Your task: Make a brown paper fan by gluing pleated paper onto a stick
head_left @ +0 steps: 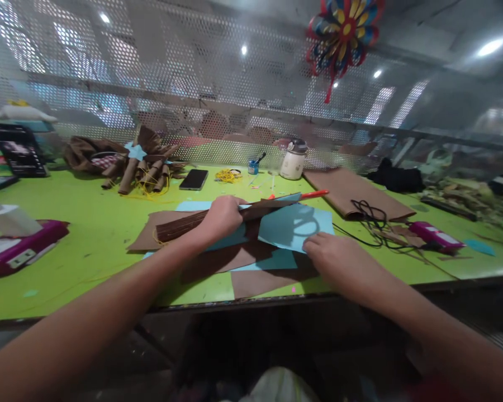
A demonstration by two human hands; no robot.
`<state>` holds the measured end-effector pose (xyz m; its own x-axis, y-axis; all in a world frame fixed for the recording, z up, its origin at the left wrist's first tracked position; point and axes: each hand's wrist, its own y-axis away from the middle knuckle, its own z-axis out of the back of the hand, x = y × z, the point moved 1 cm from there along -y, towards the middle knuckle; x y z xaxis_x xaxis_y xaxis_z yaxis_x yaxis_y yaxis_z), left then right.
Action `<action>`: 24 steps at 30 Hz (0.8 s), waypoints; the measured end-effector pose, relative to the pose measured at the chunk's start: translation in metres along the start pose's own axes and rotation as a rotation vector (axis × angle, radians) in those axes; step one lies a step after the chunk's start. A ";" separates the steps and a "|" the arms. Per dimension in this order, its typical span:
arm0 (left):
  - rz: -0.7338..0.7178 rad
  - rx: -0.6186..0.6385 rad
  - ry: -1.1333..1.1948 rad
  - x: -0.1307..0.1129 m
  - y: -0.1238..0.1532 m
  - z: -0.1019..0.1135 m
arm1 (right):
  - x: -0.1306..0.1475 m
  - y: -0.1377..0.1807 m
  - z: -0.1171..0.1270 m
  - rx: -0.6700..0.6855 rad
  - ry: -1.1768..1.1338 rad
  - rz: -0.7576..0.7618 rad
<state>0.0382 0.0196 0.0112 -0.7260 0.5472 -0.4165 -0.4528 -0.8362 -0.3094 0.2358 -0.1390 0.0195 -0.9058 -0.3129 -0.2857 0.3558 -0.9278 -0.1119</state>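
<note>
My left hand (225, 219) is closed round a pleated brown paper piece (182, 225), which slants up to the right over the table. A strand of yellow string hangs at its left end. Between the fingertips of my right hand (324, 250) is the lower right edge of a light blue paper sheet (283, 228), tilted up, with a ring-like shadow on it. Behind the sheet a thin red stick-like object (315, 194) pokes out; its kind is unclear. Brown paper sheets (255, 283) and more blue paper lie under both hands.
On the green table (96, 223), rolled brown paper pieces (145, 170), a phone (194, 179), yellow string (227, 175) and a white bottle (293, 161) stand at the back. Purple power strips (436, 237) lie right and left. A black cable (366, 220) trails right.
</note>
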 end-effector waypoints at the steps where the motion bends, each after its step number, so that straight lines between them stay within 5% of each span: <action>1: -0.004 0.005 -0.024 0.000 0.001 -0.002 | 0.004 -0.002 -0.001 0.011 0.007 -0.021; 6: 0.002 -0.041 -0.071 0.001 0.001 -0.005 | 0.027 -0.011 0.001 0.032 0.001 0.030; 14: -0.016 -0.173 0.065 0.004 0.003 -0.005 | 0.022 -0.026 0.006 0.051 0.065 0.067; 24: -0.045 -0.141 0.072 -0.006 0.012 0.001 | 0.054 -0.057 -0.003 -0.036 0.021 0.210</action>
<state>0.0366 0.0067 0.0111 -0.6651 0.5894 -0.4585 -0.4034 -0.8003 -0.4436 0.1671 -0.1021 0.0071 -0.8060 -0.4939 -0.3261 0.5446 -0.8347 -0.0819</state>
